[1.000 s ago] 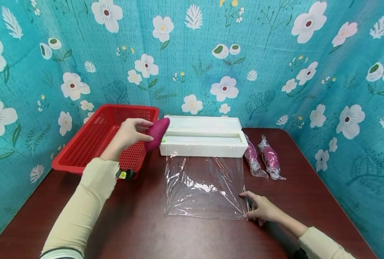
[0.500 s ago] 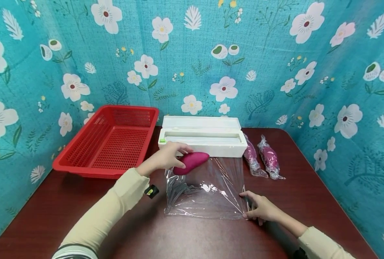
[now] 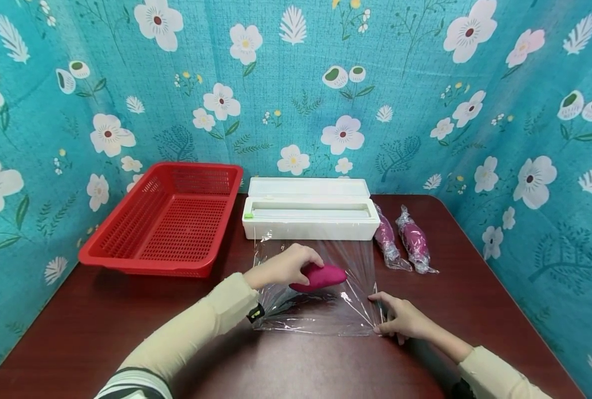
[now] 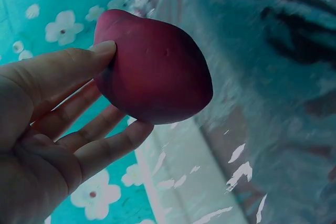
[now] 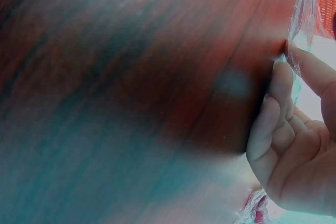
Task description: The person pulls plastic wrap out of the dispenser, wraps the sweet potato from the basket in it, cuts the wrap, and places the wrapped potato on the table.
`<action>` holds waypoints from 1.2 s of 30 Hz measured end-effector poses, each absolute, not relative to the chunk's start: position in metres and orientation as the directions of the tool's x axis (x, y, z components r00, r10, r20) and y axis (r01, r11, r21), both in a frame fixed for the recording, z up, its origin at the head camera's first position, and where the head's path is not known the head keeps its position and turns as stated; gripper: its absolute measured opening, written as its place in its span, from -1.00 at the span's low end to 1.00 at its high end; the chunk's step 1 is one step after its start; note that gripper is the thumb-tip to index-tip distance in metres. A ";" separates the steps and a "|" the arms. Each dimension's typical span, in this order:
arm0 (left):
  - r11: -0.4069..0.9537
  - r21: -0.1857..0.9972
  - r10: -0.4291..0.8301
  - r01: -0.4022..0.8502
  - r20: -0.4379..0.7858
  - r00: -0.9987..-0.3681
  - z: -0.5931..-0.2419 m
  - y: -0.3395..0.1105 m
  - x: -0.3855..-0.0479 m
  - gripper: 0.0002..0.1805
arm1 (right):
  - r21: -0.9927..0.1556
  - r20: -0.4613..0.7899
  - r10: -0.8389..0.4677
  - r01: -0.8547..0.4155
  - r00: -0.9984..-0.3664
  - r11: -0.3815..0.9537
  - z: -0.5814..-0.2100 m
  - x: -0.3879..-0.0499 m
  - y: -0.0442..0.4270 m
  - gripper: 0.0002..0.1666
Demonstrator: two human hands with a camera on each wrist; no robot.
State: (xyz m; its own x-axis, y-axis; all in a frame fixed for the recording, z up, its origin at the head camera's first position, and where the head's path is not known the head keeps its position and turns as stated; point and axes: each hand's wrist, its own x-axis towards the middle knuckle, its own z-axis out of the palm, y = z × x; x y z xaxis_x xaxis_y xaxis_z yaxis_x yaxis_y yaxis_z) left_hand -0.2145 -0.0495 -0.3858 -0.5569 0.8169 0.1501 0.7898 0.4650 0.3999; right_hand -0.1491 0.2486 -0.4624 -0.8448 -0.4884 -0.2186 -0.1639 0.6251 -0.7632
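In the head view my left hand [image 3: 287, 267] grips a purple sweet potato [image 3: 327, 277] above a sheet of plastic wrap [image 3: 348, 327]. The left wrist view shows the thumb on one side of the sweet potato [image 4: 157, 72] and fingers underneath. At the sheet's front right corner, my right hand [image 3: 403, 320] pinches the film's edge between thumb and fingers. In the right wrist view, the film's edge [image 5: 303, 22] runs up from the right hand [image 5: 299, 135]. Behind, a white wrap dispenser box [image 3: 311, 230] has its lid up, and the sheet extends from its front.
A red plastic basket [image 3: 141, 266] stands at the left. Two film-wrapped sweet potatoes, one outer [image 3: 414, 242] and one inner [image 3: 386, 235], lie right of the dispenser. A floral curtain [image 3: 296, 100] hangs behind the brown table [image 3: 301, 366].
My left hand has carried the sweet potato from beside the basket rightward and toward me, over the middle of the plastic wrap. The right hand has stayed at the sheet's corner.
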 end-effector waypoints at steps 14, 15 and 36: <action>0.457 0.357 0.851 0.814 0.089 -0.517 -0.415 -0.039 -0.210 -0.60 | -0.771 -0.227 -0.487 -0.150 -0.843 0.618 -0.462 -0.148 0.248 -0.23; 0.460 0.360 0.850 0.812 0.086 -0.520 -0.416 -0.039 -0.210 -0.60 | -0.774 -0.227 -0.488 -0.148 -0.843 0.616 -0.462 -0.149 0.248 -0.23; 0.687 0.318 0.675 0.653 0.051 -0.736 -0.404 -0.100 -0.186 -0.79 | -0.799 -0.178 -0.506 -0.176 -0.844 0.575 -0.459 -0.148 0.246 -0.25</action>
